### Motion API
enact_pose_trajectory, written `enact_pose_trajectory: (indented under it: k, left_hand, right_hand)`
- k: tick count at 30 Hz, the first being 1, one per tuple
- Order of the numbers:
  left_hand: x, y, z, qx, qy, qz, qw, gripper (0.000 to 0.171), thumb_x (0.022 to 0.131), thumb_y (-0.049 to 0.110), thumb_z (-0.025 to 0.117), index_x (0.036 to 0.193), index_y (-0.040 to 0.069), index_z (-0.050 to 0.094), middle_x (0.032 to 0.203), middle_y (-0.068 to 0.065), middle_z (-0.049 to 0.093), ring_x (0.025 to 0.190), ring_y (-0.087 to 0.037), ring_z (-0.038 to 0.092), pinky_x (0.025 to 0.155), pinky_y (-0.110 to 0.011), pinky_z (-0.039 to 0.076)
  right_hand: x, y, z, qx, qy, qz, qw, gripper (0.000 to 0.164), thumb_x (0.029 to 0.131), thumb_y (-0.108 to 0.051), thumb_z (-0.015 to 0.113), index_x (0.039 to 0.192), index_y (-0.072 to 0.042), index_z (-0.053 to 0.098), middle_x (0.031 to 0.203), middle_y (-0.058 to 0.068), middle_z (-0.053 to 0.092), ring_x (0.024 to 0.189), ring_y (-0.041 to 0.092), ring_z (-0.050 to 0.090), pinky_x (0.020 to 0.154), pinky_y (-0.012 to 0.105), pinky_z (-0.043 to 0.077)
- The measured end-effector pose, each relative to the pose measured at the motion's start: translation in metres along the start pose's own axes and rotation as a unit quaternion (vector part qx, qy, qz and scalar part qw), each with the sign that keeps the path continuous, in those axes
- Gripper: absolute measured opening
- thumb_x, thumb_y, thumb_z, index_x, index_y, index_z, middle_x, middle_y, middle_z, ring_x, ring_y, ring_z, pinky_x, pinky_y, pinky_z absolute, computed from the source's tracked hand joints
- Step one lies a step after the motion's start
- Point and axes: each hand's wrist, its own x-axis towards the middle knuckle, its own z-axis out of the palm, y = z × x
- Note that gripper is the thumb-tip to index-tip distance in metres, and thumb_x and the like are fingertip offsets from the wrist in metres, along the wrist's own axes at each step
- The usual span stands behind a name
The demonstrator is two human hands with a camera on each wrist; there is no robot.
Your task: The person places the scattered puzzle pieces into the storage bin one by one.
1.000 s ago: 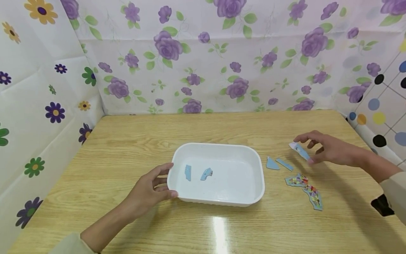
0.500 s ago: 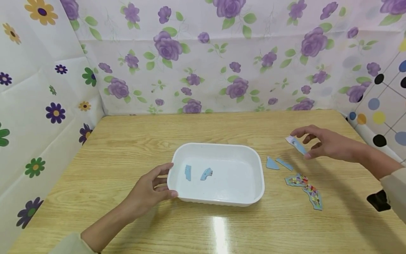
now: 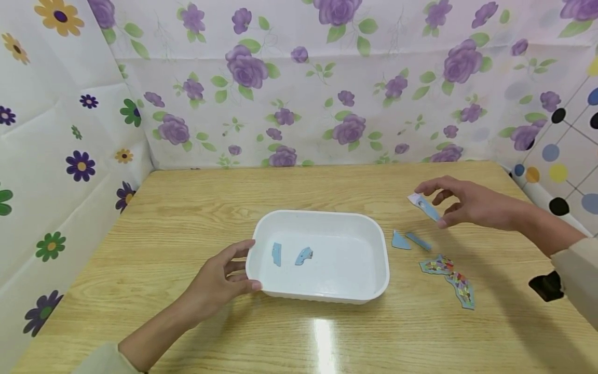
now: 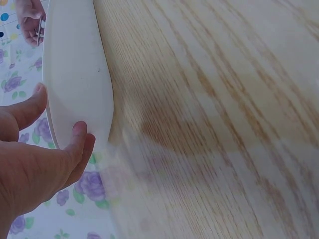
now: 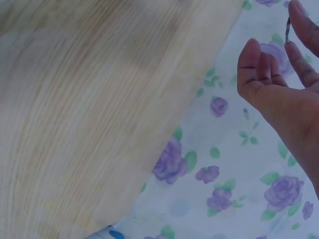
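A white tub (image 3: 327, 221) sits mid-table with two small blue puzzle pieces (image 3: 277, 254) inside. My left hand (image 3: 224, 278) grips the tub's left rim, thumb over the edge; the left wrist view shows the tub's wall (image 4: 75, 74) against my fingers (image 4: 79, 144). My right hand (image 3: 460, 202) hovers above the table right of the tub and pinches a blue puzzle piece (image 3: 422, 206) between thumb and forefinger; its edge shows in the right wrist view (image 5: 287, 27). Below it on the table lie two loose blue pieces (image 3: 401, 241) and a joined colourful strip (image 3: 450, 278).
The wooden table (image 3: 187, 208) is walled by flowered sheets at the back (image 3: 299, 83) and left (image 3: 56, 156), and a dotted sheet at the right (image 3: 560, 156). A dark object (image 3: 542, 286) shows near my right sleeve.
My right hand has lifted and moved left toward the tub with the blue piece pinched in it. The left hand and tub have not moved.
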Motion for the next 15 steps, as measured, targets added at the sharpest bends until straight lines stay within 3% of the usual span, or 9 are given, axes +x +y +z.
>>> enact_pose_trajectory:
  k: [15]
  left_hand:
    - [0.000,-0.002,-0.001,0.003,-0.005,0.013,0.9999,0.083,0.080,0.011,0.079,0.147,0.004,0.031,0.141,-0.024,0.041,0.119,-0.039,0.055,0.090,-0.028,0.056]
  right_hand:
    - [0.026,-0.025,0.013,0.051,-0.041,-0.030,0.997,0.063,0.089,-0.016,0.071,0.143,-0.018,0.039,0.145,0.005,0.034,0.121,0.027,0.044,0.088,0.030,0.055]
